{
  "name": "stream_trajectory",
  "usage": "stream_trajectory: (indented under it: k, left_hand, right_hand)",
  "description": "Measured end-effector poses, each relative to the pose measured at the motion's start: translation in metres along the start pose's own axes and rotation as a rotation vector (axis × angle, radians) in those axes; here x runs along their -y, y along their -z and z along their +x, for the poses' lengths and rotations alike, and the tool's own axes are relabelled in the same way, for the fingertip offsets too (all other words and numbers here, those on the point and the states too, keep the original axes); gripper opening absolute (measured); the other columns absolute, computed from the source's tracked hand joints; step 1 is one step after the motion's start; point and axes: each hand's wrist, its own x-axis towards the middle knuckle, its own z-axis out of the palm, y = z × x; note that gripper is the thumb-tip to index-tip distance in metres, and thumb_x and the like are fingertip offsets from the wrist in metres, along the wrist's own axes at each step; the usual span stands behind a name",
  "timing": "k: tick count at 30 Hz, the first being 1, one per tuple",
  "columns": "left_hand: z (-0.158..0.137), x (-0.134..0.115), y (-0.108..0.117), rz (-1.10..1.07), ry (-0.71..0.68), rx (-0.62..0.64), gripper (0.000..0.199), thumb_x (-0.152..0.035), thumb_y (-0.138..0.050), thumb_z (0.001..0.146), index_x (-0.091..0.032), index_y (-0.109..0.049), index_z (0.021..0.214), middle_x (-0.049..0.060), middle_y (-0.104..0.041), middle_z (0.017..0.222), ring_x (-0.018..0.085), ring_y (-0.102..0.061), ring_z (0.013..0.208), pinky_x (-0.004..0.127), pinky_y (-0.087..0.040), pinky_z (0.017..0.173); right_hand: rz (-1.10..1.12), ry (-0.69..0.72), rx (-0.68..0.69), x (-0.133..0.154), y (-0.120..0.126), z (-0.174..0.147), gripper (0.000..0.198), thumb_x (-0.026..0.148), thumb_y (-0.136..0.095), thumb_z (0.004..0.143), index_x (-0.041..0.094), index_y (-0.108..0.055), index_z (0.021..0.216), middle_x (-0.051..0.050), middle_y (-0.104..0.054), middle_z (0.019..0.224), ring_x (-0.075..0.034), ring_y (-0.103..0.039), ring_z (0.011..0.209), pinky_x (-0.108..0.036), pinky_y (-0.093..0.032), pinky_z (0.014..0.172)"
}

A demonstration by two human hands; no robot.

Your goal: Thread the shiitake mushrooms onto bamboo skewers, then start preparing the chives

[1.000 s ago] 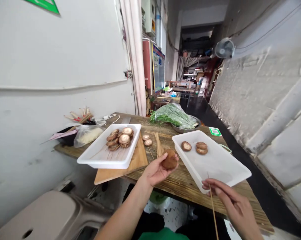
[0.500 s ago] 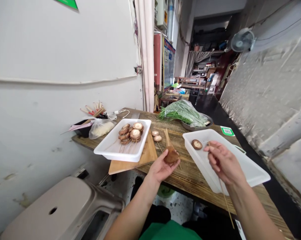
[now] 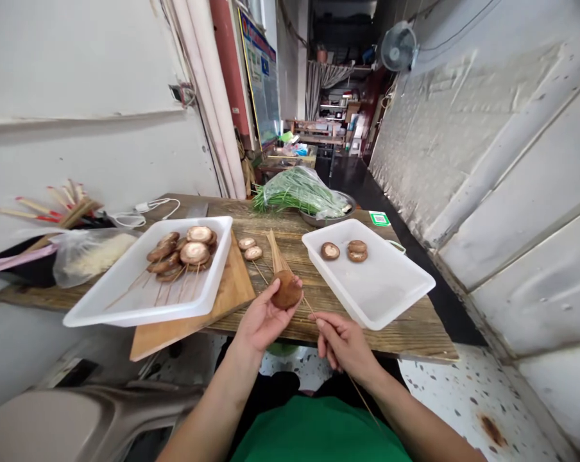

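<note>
My left hand (image 3: 265, 321) is closed around a brown mushroom (image 3: 287, 290), its cap turned up toward me. In my right hand (image 3: 341, 340) a thin wooden skewer (image 3: 364, 401) is pinched; its upper end points at the mushroom's right edge, and I cannot tell whether it has gone in. Beyond the mushroom lies a bundle of loose skewers (image 3: 276, 250). Two skewered mushrooms (image 3: 253, 253) rest left of that bundle. The right white tray (image 3: 386, 301) holds a few loose mushrooms (image 3: 330, 251). In the left white tray (image 3: 92, 312) several skewered mushrooms (image 3: 195, 254) are piled.
Under the left tray is a wooden board (image 3: 237, 282) on the wooden table (image 3: 415, 340). Bagged green vegetables (image 3: 302, 192) fill a metal bowl (image 3: 350, 202) at the back. A plastic bag (image 3: 85, 253) and a dark box of sticks (image 3: 25, 263) stand far left. A stool (image 3: 54, 423) is lower left.
My right hand has come from over the right tray to beside the mushroom, bringing the skewer. My left hand still holds the mushroom. The view has swung right, uncovering more mushrooms in the right tray.
</note>
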Motion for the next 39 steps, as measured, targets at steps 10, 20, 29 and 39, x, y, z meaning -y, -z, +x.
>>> stream_trajectory:
  k: [10, 20, 29, 39]
  left_hand:
    - [-0.001, 0.000, 0.001, 0.192, -0.002, 0.022, 0.018, -0.016, -0.051, 0.083, -0.009, -0.061, 0.097, 0.011, -0.069, 0.092, 0.017, -0.065, 0.082, 0.027, -0.053, 0.070]
    - [0.004, 0.003, 0.003, 0.301, 0.014, 0.054, 0.015, -0.023, -0.059, 0.079, -0.014, -0.061, 0.090, 0.007, -0.069, 0.082, 0.013, -0.059, 0.061, 0.022, -0.044, 0.048]
    - [-0.010, -0.007, -0.013, 0.341, 0.062, 0.166, 0.026, -0.019, -0.049, 0.083, -0.005, -0.060, 0.102, 0.018, -0.062, 0.110, 0.027, -0.058, 0.101, 0.028, -0.052, 0.069]
    - [-0.001, 0.002, -0.014, 0.246, -0.072, -0.114, 0.008, -0.020, -0.059, 0.078, -0.015, -0.060, 0.084, 0.005, -0.070, 0.082, 0.019, -0.066, 0.078, 0.052, -0.048, 0.084]
  right_hand:
    - [-0.444, 0.371, -0.074, 0.014, 0.007, -0.016, 0.031, 0.025, -0.041, 0.089, 0.017, -0.061, 0.113, -0.002, -0.061, 0.067, -0.015, -0.059, 0.066, -0.026, -0.046, 0.066]
    - [-0.394, 0.383, -0.152, 0.000, 0.009, -0.019, 0.028, 0.021, -0.042, 0.089, 0.015, -0.062, 0.107, 0.000, -0.057, 0.062, -0.012, -0.054, 0.058, -0.024, -0.043, 0.058]
    - [-0.235, 0.315, -0.104, -0.005, 0.008, -0.032, 0.025, 0.023, -0.047, 0.088, 0.016, -0.062, 0.106, 0.002, -0.056, 0.054, -0.008, -0.049, 0.042, -0.019, -0.041, 0.044]
    - [-0.283, 0.366, -0.137, 0.003, 0.009, -0.035, 0.027, 0.020, -0.048, 0.087, 0.014, -0.067, 0.104, 0.002, -0.054, 0.050, -0.010, -0.050, 0.044, -0.022, -0.043, 0.049]
